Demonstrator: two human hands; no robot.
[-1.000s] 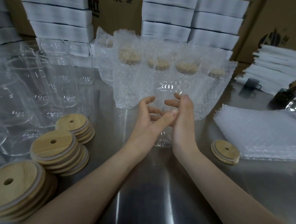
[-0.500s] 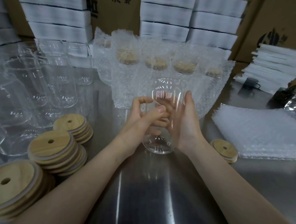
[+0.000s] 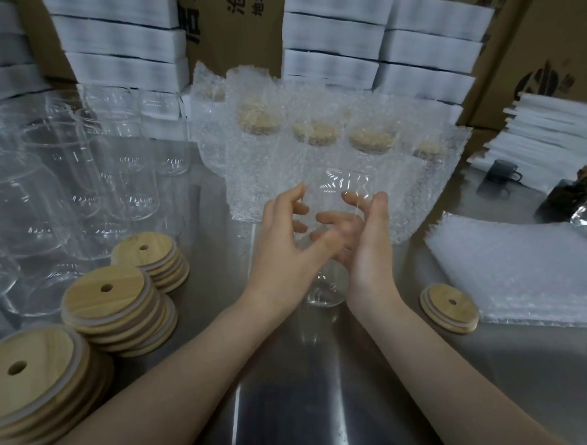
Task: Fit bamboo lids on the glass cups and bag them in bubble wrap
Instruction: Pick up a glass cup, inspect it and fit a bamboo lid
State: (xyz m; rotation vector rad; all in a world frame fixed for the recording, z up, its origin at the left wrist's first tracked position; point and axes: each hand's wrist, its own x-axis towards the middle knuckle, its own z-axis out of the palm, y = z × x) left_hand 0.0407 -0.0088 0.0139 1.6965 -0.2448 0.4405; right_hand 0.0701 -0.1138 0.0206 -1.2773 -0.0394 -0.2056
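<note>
A clear glass cup (image 3: 326,290) stands upright between my hands at the table's middle, with no lid on it. My left hand (image 3: 284,242) curls at its left side, thumb across the front. My right hand (image 3: 369,246) cups its right side, and its fingers show through the glass. Bamboo lids with centre holes lie in stacks at the left (image 3: 111,301), and a short stack (image 3: 449,307) lies at the right. Flat bubble wrap bags (image 3: 520,275) are piled at the right.
Several lidded cups in bubble wrap (image 3: 322,162) stand in a row right behind my hands. Many bare glass cups (image 3: 66,183) crowd the left. White foam boxes (image 3: 332,34) and cartons line the back. A dark mug (image 3: 499,170) sits at the far right.
The glass cup has turned and shifted a little between my hands. My left fingers gripped it tighter half a second ago and now spread looser around it.
</note>
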